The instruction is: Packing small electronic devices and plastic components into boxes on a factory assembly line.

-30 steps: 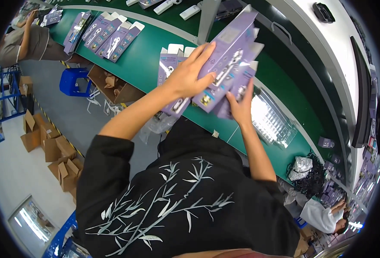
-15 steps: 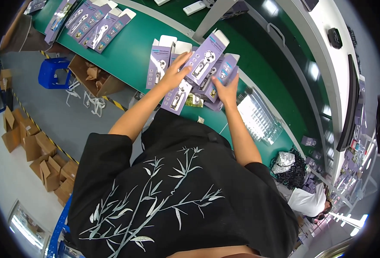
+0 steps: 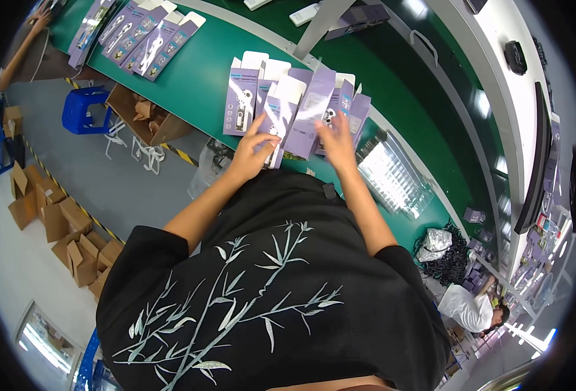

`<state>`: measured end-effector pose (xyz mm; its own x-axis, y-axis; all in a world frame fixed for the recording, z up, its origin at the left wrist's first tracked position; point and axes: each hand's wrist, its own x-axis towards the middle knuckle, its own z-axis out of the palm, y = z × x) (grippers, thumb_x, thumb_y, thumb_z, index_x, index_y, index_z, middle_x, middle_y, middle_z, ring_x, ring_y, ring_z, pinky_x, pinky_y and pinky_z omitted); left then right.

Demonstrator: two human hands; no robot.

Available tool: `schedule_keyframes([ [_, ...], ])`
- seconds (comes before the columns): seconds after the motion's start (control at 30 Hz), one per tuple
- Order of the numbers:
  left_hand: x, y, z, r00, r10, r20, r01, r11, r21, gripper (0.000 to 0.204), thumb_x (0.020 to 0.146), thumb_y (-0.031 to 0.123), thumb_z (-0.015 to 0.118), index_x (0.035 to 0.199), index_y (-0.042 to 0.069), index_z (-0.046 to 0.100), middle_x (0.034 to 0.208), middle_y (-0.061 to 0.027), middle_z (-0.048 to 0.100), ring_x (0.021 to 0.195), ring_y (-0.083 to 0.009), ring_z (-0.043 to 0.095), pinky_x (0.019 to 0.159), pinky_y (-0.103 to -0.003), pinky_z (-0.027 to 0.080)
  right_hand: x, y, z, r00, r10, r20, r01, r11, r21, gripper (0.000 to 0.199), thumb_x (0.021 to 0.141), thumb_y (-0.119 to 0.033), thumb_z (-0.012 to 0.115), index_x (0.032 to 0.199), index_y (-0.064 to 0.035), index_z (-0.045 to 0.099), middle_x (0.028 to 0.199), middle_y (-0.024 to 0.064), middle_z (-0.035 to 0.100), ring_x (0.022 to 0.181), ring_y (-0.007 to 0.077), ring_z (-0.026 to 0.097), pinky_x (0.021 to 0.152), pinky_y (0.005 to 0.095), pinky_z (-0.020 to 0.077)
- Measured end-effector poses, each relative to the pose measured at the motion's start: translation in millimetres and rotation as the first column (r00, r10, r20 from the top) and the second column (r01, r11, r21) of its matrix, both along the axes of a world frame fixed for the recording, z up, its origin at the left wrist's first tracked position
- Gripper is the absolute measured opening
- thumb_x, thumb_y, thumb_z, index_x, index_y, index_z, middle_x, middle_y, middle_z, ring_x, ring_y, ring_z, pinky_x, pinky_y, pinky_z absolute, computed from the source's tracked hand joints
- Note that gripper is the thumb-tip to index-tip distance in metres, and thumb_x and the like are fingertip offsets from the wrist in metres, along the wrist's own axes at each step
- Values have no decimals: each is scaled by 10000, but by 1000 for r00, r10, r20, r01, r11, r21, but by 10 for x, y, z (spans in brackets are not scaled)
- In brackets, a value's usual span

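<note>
Cartons (image 3: 280, 116), purple, left hand (image 3: 250, 155) touching one, right hand (image 3: 338, 144) perhaps another

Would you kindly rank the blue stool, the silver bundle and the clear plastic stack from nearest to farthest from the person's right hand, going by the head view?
Starting from the right hand:
1. Clear plastic stack: just to its right, on the green table.
2. Silver bundle: farther right and lower in the picture.
3. Blue stool: well off to the left.

Purple cardboard cartons (image 3: 240, 101) rest in overlapping groups on the green surface (image 3: 200, 75). Clear plastic packaging (image 3: 395, 174) and a tangled black heap (image 3: 443, 266) lie farther right.
</note>
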<state>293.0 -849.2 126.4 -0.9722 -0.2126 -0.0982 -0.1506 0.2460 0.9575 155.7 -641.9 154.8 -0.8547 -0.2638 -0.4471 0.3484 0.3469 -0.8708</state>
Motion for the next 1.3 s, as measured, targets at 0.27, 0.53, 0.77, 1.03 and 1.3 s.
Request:
schedule_keyframes([
  [0.27,192,42,-12,844,247,476,-227,969,-99,488,900,247,669,1314,19,550,1458,-233,430,1340,-311,442,1074,-338,357,199,-158,-50,928,336,-162,-294,926,236,952,785,-283,787,1494,38,239,1391,282,473,1281,388,493,1064,403,400],
  [0.53,-1,-463,-157,912,410,13,-383,863,-330,716,837,316,739,1390,-37,452,1335,-275,534,1268,-344,517,1028,-376,417,-411,691,-425,962,73,-262,49,901,432,1058,760,-434,777,1505,42,195,1425,324,404,1321,399,440,1080,414,376],
  [0.77,-227,-833,-406,904,238,354,-244,969,-31,849,764,403,790,1422,-1,436,1457,-345,343,1364,-392,390,1091,-410,349,-113,396,-568,998,68,-6,-46,732,680,1245,682,-612,769,1535,-7,94,1529,370,134,1426,484,204,1133,502,276],
  [1.03,86,-717,-618,883,281,375,-294,955,-23,903,711,443,816,1415,9,454,1489,-335,285,1371,-405,363,1118,-415,318,138,318,-501,973,228,33,-158,557,815,1127,734,-565,744,1538,-77,124,1541,363,69,1428,526,112,1086,664,226],
  [1.3,-333,-1543,-634,926,196,322,-227,972,60,758,738,369,806,1299,-65,538,1360,-220,491,1220,-312,512,1035,-350,386,156,-179,-634,933,357,-49,-203,633,748,889,782,-471,696,1471,-43,331,1477,404,216,1380,548,197,1092,577,287],
])
